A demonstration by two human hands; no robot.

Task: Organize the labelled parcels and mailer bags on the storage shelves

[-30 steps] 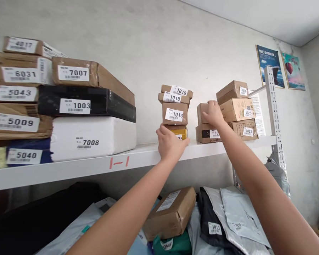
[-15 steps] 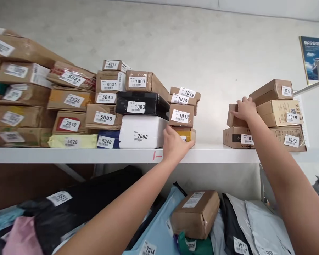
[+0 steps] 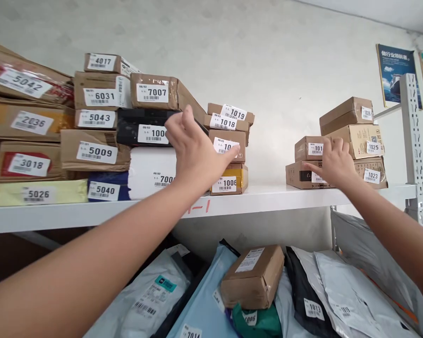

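Observation:
My left hand (image 3: 197, 150) is raised before the upper shelf, thumb stretched to the right and fingers bent, holding nothing. Its thumb overlaps the label of a small brown carton (image 3: 238, 138); whether it touches is unclear. Behind the fingers are a black box (image 3: 127, 122) and a white parcel (image 3: 141, 171). Below the carton sits a yellow-brown box (image 3: 241, 178) labelled 1006, and on top lie flat cartons (image 3: 248, 119) labelled 1018 and 1019. My right hand (image 3: 338, 164), thumb and fingers apart, is at the front of a small carton (image 3: 299, 148) stacked on a wider brown box (image 3: 292, 176).
Tall rows of labelled boxes fill the left of the white shelf (image 3: 268, 198). Beside my right hand stand stacked cartons (image 3: 359, 134). On the lower level lie plastic mailing bags (image 3: 348, 286) and a brown box (image 3: 243, 286). A metal upright (image 3: 411, 141) stands at right.
My left hand has risen from the yellow-brown box to the height of the carton above. My right hand has come down from the small carton's top to its front. The view has shifted right.

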